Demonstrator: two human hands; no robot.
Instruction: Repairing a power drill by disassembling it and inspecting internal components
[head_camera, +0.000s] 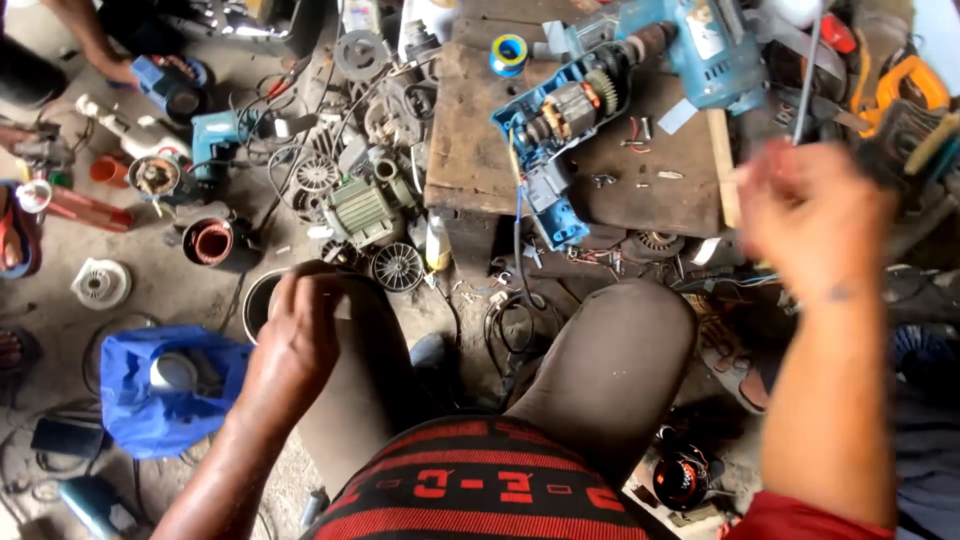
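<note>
Two hands up: left hand (300, 335) rests loosely curled on the knee, grasping nothing; right hand (810, 215), blurred, grip unclear. Opened blue drill (570, 120) lies on the wooden block (470, 150), long axis diagonal, nearer the right hand

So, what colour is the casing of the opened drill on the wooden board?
Blue; the opened drill shows clearly in the head view, lying on the wooden board.
</note>
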